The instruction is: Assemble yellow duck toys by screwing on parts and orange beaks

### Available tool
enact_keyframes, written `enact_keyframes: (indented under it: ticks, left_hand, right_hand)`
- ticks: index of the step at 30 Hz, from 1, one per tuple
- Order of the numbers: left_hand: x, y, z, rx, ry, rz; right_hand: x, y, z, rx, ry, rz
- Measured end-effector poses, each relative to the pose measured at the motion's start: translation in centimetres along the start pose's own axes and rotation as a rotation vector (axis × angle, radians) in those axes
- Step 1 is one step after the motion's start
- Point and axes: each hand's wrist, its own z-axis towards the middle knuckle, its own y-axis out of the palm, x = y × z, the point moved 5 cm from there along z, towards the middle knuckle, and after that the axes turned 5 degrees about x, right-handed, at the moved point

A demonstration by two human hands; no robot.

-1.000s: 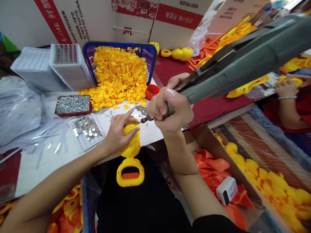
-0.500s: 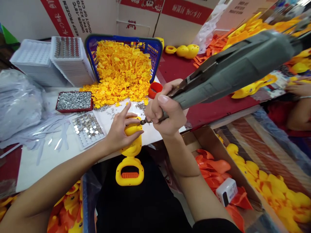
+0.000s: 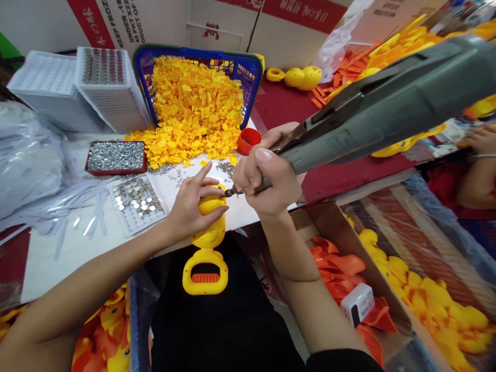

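A yellow plastic toy (image 3: 208,238) with a loop handle and an orange ribbed grip lies at the table's front edge, its handle jutting out over my lap. My left hand (image 3: 196,204) steadies its upper part, thumb on one side and fingers on the other. My right hand (image 3: 268,178) is wrapped round the front of a grey electric screwdriver (image 3: 372,113). The tool slants down to the left, and its bit meets the toy's upper right side beside my left fingertips. Whether a screw sits under the bit is hidden.
Behind the toy, a blue basket (image 3: 253,77) spills small yellow parts (image 3: 194,113). A red box of metal pieces (image 3: 115,157), a tray of silver discs (image 3: 138,201) and a red cup (image 3: 249,140) stand nearby. At right, a carton holds orange parts (image 3: 337,261); a co-worker's arm (image 3: 478,175) shows.
The view has shifted slightly. Both hands, the screwdriver and the toy keep nearly the same positions relative to each other, with the bit still at the toy's upper part.
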Motion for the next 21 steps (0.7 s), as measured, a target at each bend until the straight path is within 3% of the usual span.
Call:
enact_keyframes:
  ticks: [7, 15, 21]
  left_hand:
    - [-0.3, 0.0, 0.0, 0.015, 0.012, 0.0]
    - [0.0, -0.1, 0.2, 0.049, 0.046, 0.029]
    - [0.2, 0.1, 0.2, 0.045, 0.103, 0.04]
  right_hand:
    - [0.2, -0.1, 0.1, 0.056, 0.037, -0.07]
    - [0.9, -0.3, -0.2, -0.043, 0.1, -0.106]
    - [1.5, -0.5, 0.2, -0.223, 0.108, -0.035]
